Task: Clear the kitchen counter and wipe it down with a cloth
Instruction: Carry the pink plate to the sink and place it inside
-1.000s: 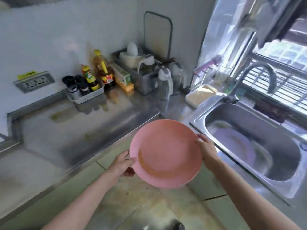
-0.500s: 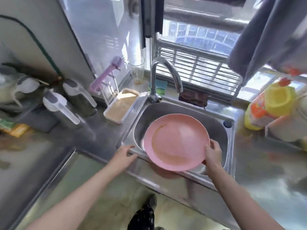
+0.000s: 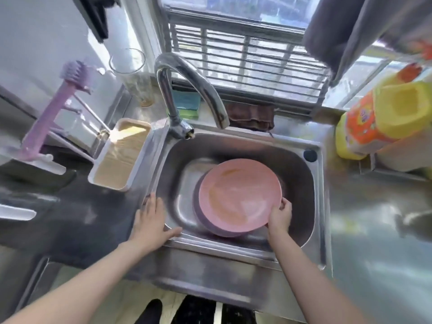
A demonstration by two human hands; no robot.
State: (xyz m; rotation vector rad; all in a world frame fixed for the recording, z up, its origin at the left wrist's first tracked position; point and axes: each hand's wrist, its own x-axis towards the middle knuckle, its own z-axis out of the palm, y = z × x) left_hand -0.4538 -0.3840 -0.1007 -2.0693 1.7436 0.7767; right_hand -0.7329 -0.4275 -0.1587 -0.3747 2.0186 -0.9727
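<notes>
- Down in the sink [image 3: 314,174]: pink plate [image 3: 238,195], tilted, lower side resting on a purple plate [image 3: 198,213] already lying at the bottom.
- Right hand [image 3: 279,217]: pinching the pink plate's near-right rim, fingers curled over the edge; grip not yet let go.
- Left hand [image 3: 150,220]: spread flat on the sink's front-left lip, fingers straight, thumb out along the rim; holding nothing, looks like bracing.
- Behind the sink: faucet [image 3: 187,92] arching over the basin, spout above the far side, no water visible; dark brown rag [image 3: 251,113] bunched on the ledge just right of the spout; blue-green sponge [image 3: 187,104] on the same ledge behind the faucet.
- Left of the sink on the bench [image 3: 77,220]: shallow white tray [image 3: 121,155] touching the sink's edge, purple brush [image 3: 49,113] leaning in a rack, tall glass [image 3: 134,76] by the window.
- Right of the sink: yellow-and-orange detergent bottle [image 3: 378,118], blurred.
- Step in hand, by judgement: clearing stage, dirty dish being set into the sink; wiping not begun.
- Next move calls for: lowering the rim flat onto the purple plate, releasing the pinch, then turning to whatever remains on the bench; afterwards a cloth, the rag on the ledge being the likely pick.
- Caution: tilted plate could slide and clatter if dropped.
</notes>
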